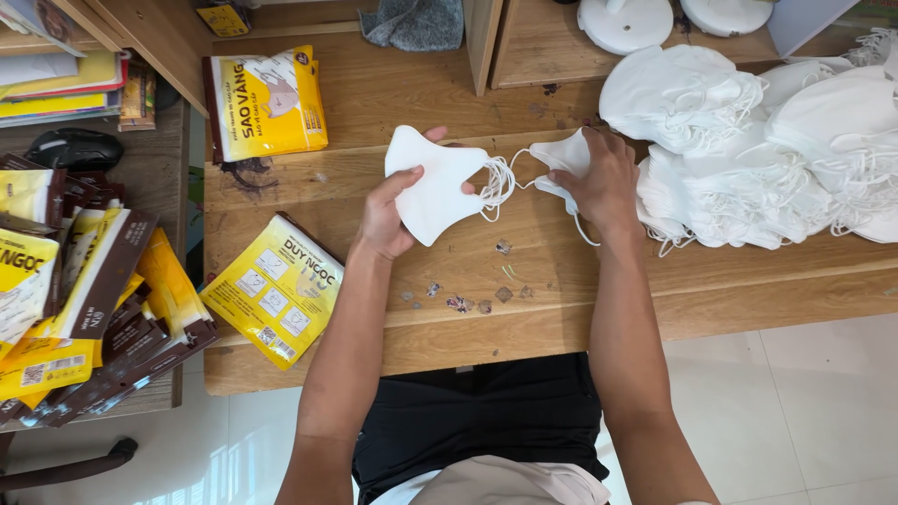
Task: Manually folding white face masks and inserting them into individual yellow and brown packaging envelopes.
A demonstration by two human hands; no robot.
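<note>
Holding a white face mask (436, 192) above the wooden table (748, 290), the left hand (388, 220) is seen with thumb and fingers closed on the mask's lower left edge. A second white mask (564, 159) is gripped by the right hand (601, 180), fingers curled over it, close to the table top. The hands are kept apart; tangled white ear loops (500, 180) hang between the two masks. Whether the loops of both masks are knotted together cannot be told.

A big heap of white masks (748, 150) is piled on the table's right side, just beside the right hand. Two round white discs (625, 23) are seen on a raised wooden shelf behind the heap. A yellow packet (265, 103) lies flat at the table's back left, and another yellow packet (276, 290) overhangs the front left edge. Small scraps (458, 302) are scattered on the boards near the front. A grey cloth (413, 23) is bunched at the back.

A lower side table at left is covered by a stack of yellow and brown packets (84, 318); a black computer mouse (75, 148) sits behind them. Pale floor tiles (814, 402) are visible below, glossy. Black clothing is worn by the person at the table edge.
</note>
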